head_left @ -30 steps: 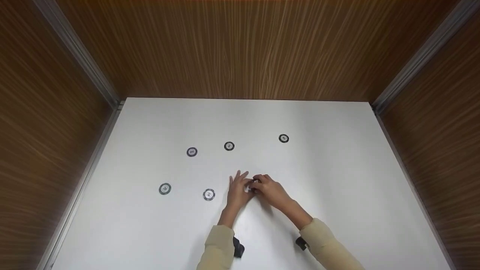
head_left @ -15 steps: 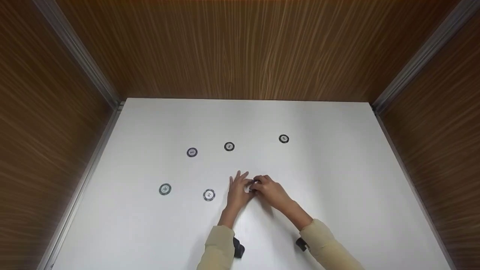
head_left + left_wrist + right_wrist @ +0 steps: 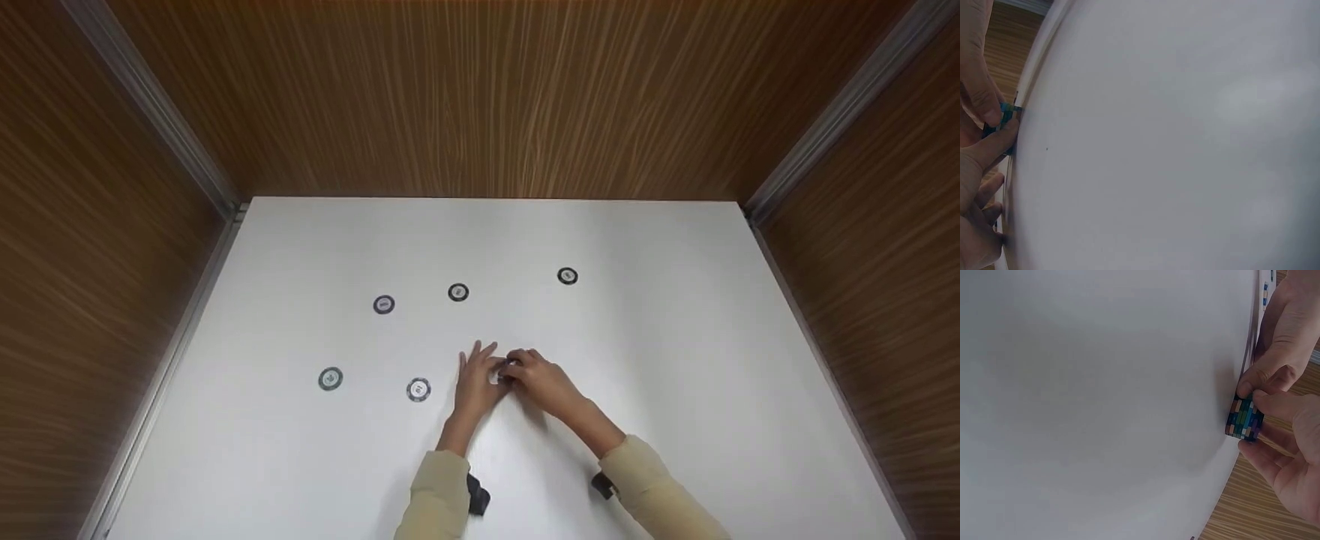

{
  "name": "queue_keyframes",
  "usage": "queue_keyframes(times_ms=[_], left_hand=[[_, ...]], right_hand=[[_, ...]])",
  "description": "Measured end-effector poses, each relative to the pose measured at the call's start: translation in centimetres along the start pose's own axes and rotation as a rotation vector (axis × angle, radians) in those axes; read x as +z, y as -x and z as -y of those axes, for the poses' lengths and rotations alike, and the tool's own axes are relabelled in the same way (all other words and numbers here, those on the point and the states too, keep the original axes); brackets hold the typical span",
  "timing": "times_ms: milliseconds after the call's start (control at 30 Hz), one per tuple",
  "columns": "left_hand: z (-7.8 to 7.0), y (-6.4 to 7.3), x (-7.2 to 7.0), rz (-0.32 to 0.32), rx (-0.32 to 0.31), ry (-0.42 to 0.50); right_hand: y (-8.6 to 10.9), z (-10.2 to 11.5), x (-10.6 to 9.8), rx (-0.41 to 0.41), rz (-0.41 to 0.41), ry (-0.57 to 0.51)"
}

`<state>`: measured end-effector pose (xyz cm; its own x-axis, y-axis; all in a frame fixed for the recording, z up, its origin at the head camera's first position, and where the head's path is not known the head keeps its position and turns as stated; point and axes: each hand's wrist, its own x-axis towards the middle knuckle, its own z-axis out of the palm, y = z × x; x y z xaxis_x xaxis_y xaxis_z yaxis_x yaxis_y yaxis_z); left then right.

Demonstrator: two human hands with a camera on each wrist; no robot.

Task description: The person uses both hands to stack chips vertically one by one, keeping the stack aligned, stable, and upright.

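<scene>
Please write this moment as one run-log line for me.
left hand: holds chip stack | right hand: holds same chip stack | loose chips: five, lying apart on table

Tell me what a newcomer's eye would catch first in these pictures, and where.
Likely the bare left hand and bare right hand, meeting below the centre of the head view around a stack of multicoloured round poker chips. Next, five separate round patterned chips, scattered on the plain white tabletop beyond the hands and to their left. Dark brown woodgrain panels rise around its far edge and sides.
</scene>
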<state>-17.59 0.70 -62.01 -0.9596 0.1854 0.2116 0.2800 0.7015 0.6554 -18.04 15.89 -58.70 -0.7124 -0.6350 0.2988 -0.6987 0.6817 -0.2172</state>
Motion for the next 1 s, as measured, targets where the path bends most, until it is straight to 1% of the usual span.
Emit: queue_keyframes(times_ms=[300,500,800,1000], left_hand=[[0.1,0.09,0.16,-0.006,0.031,-0.044],[0.07,0.07,0.12,-0.016,0.038,-0.055],[0.12,0.05,0.21,-0.035,0.042,-0.039],[0.24,0.0,0.34,-0.052,0.061,-0.035]], right_hand=[[-0.07,-0.05,0.09,0.015,0.018,-0.01],[-0.17,-0.06,0.08,0.014,0.023,-0.003],[-0.26,-0.11,0.18,0.007,0.023,0.009],[-0.25,-0.29,0.25,-0.006,0.023,-0.018]])
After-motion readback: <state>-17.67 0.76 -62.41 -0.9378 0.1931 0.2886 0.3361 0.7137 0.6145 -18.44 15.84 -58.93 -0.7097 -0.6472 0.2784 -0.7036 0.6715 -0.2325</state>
